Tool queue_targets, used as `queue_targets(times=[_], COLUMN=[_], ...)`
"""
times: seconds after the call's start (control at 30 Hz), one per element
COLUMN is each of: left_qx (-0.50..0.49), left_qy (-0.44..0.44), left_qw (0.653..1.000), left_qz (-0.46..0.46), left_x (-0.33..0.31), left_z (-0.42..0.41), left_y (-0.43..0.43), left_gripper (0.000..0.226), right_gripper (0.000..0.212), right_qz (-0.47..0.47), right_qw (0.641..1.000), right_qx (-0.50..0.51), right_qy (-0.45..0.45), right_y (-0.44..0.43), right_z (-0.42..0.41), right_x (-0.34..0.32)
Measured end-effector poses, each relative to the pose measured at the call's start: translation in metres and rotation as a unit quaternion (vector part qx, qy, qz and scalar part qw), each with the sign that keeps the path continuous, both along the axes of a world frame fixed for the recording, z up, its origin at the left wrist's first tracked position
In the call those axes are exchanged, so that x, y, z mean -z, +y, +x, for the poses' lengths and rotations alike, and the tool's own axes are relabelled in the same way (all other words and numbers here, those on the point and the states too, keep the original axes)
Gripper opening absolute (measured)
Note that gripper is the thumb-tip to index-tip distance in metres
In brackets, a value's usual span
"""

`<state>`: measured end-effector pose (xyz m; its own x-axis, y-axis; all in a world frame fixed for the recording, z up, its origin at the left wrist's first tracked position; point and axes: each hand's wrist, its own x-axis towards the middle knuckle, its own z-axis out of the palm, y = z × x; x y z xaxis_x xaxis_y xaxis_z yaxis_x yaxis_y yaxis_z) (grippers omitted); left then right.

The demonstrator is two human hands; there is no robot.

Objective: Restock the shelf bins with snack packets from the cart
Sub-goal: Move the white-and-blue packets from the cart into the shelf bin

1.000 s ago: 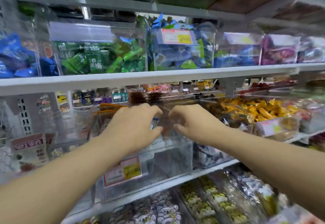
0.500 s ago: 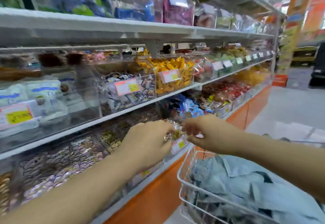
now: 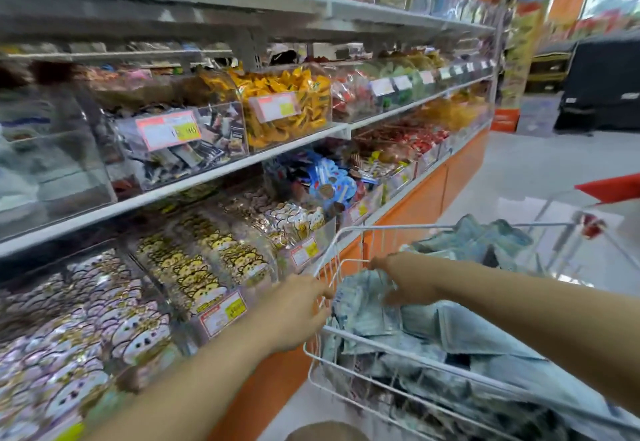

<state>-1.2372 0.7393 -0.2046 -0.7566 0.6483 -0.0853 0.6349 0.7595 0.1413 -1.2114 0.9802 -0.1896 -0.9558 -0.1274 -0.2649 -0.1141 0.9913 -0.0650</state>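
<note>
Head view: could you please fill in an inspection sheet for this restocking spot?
Surface: white shelf tiers carrying clear bins of wrapped snacks, each with a price label.
Job's things: white wire cart heaped with pale blue packets.
Clutter: nothing seen.
Grips: left hand at the cart's near rim, fingers loose, holding nothing; right hand down on the packets inside the cart, grip too blurred to tell.
Cables: nothing seen.
Surroundings: orange base panel under the shelves, pale floor, dark display unit down the aisle.
</note>
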Motion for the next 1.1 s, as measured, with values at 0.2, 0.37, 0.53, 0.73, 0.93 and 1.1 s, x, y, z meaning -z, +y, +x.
queue_targets(times=[0.2, 0.37, 0.53, 0.73, 0.93, 1.1], left_qx=[0.006, -0.007, -0.017, -0.027, -0.126, -0.179], left_qy=[-0.105, -0.122, -0.128, -0.127, -0.093, -0.351], left_qw=[0.993, 0.986, 0.985, 0.986, 0.914, 0.647], left_qz=[0.051, 0.113, 0.114, 0.108, 0.373, 0.653], left_x=[0.031, 0.037, 0.031, 0.026, 0.004, -0.019], left_z=[0.0, 0.007, 0.014, 0.018, 0.033, 0.045], left_y=[-0.013, -0.012, -0.01, -0.011, -0.005, -0.012], left_gripper=[0.042, 0.044, 0.043, 0.045, 0.04, 0.077], right_gripper=[0.071, 0.068, 0.065, 0.058, 0.045, 0.038], right_qz=[-0.084, -0.111, -0.121, -0.135, -0.313, -0.52], right_qw=[0.987, 0.975, 0.969, 0.963, 0.89, 0.786], right_qx=[0.131, 0.189, 0.213, 0.205, 0.163, 0.127], right_qy=[0.035, 0.038, 0.034, 0.111, 0.29, 0.308], right_y=[-0.033, -0.046, -0.043, -0.03, -0.035, -0.077], right_z=[-0.041, -0.058, -0.058, -0.03, 0.028, 0.066], right_x=[0.035, 0.05, 0.051, 0.011, -0.03, -0.039])
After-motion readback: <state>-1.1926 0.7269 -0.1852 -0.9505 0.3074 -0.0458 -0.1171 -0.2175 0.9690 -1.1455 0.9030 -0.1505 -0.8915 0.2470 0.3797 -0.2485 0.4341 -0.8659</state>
